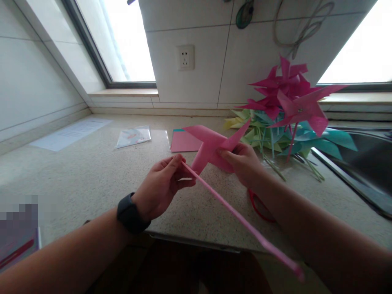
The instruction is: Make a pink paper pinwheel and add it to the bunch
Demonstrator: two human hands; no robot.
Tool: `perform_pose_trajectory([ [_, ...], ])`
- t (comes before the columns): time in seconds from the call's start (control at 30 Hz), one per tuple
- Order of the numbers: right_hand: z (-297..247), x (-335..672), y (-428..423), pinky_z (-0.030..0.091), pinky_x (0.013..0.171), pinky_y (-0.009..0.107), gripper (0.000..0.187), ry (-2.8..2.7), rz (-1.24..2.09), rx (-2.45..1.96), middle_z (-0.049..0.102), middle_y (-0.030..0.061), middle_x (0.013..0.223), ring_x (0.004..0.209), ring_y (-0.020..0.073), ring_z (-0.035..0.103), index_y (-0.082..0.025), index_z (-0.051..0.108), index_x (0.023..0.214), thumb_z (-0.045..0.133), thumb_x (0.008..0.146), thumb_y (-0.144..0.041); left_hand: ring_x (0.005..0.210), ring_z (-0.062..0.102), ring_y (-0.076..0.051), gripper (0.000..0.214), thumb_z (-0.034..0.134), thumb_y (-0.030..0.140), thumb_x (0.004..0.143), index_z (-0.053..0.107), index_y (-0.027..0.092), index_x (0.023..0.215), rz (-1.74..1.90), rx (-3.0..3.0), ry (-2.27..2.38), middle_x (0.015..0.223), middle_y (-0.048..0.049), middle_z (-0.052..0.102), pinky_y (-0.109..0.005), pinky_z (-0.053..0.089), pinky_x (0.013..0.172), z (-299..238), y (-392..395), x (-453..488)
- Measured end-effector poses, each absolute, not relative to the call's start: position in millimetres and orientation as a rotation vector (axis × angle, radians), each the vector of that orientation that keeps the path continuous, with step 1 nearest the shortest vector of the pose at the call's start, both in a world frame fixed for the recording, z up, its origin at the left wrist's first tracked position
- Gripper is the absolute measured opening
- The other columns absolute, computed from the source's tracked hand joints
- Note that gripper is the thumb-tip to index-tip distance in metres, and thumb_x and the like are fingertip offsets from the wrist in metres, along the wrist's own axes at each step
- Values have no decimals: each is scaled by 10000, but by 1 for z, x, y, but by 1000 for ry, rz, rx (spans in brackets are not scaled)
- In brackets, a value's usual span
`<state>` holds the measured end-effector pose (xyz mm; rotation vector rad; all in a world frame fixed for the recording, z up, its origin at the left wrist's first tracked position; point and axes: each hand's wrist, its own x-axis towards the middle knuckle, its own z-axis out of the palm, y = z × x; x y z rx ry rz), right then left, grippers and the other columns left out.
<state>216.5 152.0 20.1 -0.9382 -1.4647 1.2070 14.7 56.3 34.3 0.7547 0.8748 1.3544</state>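
My left hand (pixel 163 181), with a dark watch on its wrist, pinches one end of a thin pink stick (pixel 235 212). From there the stick slants down toward the lower right, its other end hanging past the counter's front edge. In my right hand (pixel 245 163) is a pink paper pinwheel (pixel 211 145), gripped by a blade between thumb and fingers. The pinwheel's lower blade lies close to the stick's upper end; I cannot tell whether they touch. Beneath my right forearm a red handle loop (pixel 260 206) shows, the rest of it hidden.
Several finished pinwheels in pink (pixel 298 108), green and blue lie piled at the right, beside a metal sink (pixel 367 163). Behind my hands are pink paper sheets (pixel 183 141) and a clear packet (pixel 134 136). A printed sheet (pixel 70 132) lies at the far left of the counter (pixel 92 179).
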Motion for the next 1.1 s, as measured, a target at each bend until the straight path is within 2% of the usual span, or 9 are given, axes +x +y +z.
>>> perform_pose_trajectory([
  [0.1, 19, 216, 153, 311, 485, 241, 203, -1475, 1207, -937, 588, 6, 681, 543, 101, 449, -143, 689, 751, 719, 705, -338, 593, 695, -133, 172, 606, 336, 962, 646, 175, 918, 1384, 690, 984, 715, 21, 636, -222, 555, 504, 43, 57, 18],
  [0.2, 16, 216, 154, 292, 487, 240, 186, -1471, 1205, -935, 582, 4, 688, 545, 98, 440, -140, 689, 760, 708, 720, -320, 543, 675, -139, 189, 526, 357, 995, 600, 201, 920, 1340, 683, 1009, 734, 33, 578, -241, 542, 455, 48, 56, 19],
  [0.3, 14, 216, 155, 290, 491, 241, 184, -1470, 1209, -932, 585, 4, 698, 549, 98, 439, -141, 690, 774, 706, 728, -318, 396, 496, -52, 210, 505, 367, 1002, 566, 199, 892, 1253, 688, 953, 675, 60, 493, -153, 374, 358, 50, 52, 21],
  [0.4, 14, 216, 153, 296, 494, 242, 177, -1473, 1225, -929, 581, -1, 689, 547, 98, 435, -146, 680, 753, 714, 721, -317, 390, 316, -12, 183, 518, 307, 993, 572, 172, 882, 1214, 721, 918, 617, 70, 440, -130, 237, 368, 50, 46, 26],
  [0.53, 17, 214, 150, 327, 515, 243, 166, -1474, 1248, -923, 588, 1, 693, 565, 102, 460, -146, 683, 743, 715, 718, -306, 483, 401, -48, 150, 513, 179, 926, 530, 164, 778, 1199, 803, 983, 651, 11, 573, -166, 326, 454, 50, 39, 29],
  [0.63, 18, 213, 146, 339, 522, 242, 157, -1494, 1251, -915, 589, -1, 688, 575, 104, 473, -145, 686, 748, 709, 731, -299, 543, 479, -67, 110, 556, 231, 925, 567, 171, 833, 1126, 1011, 1029, 771, -20, 654, -182, 387, 490, 52, 36, 26],
  [0.87, 23, 204, 130, 367, 512, 231, 175, -1473, 1291, -878, 586, -10, 657, 558, 97, 479, -151, 662, 698, 730, 722, -310, 586, 555, -107, 172, 660, 381, 908, 654, 241, 1007, 980, 1570, 1298, 720, 40, 611, -199, 435, 457, 61, 36, 16],
  [1.03, 30, 197, 114, 465, 551, 248, 158, -1392, 1397, -805, 644, 2, 695, 600, 115, 549, -167, 686, 703, 780, 684, -293, 693, 620, -107, 23, 657, 267, 915, 675, 262, 929, 1032, 2091, 1399, 802, 46, 680, -229, 485, 608, 66, 33, 13],
  [1.1, 31, 197, 110, 478, 554, 246, 176, -1393, 1368, -785, 656, -1, 691, 606, 116, 557, -177, 692, 686, 813, 664, -304, 752, 635, -108, 81, 658, 210, 905, 679, 276, 947, 1059, 2242, 1408, 867, 48, 692, -233, 496, 658, 66, 31, 11],
])
